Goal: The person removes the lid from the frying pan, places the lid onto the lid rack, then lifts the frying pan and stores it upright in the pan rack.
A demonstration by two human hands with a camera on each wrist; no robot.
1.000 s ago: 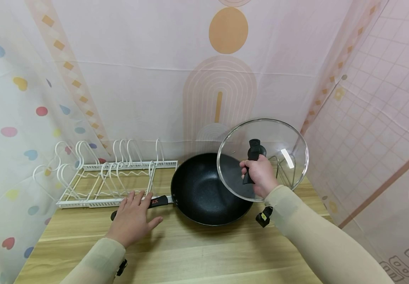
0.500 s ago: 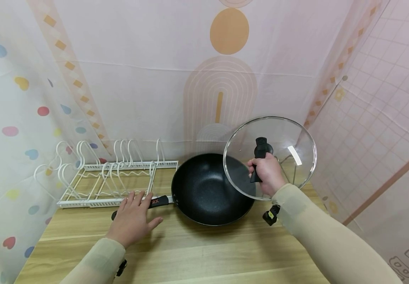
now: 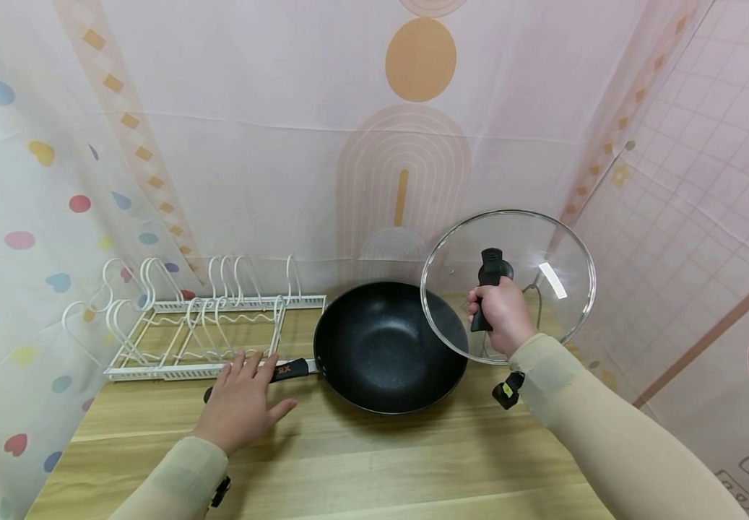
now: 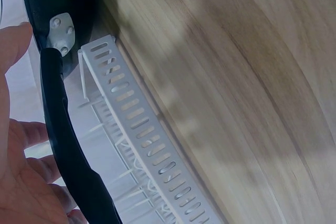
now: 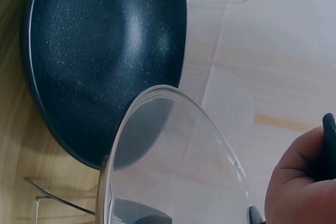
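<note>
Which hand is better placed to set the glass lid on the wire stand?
Probably the right hand: it grips the glass lid by its black handle, on the same side of the pan as the wire stand. The left hand is on the pan's other side, fingers at the pan handle.

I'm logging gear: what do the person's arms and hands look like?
The left sleeve and right sleeve are long and pale beige. A small black device shows at the left wrist, a black block with a yellow mark at the right. The left hand and right hand are ungloved.
</note>
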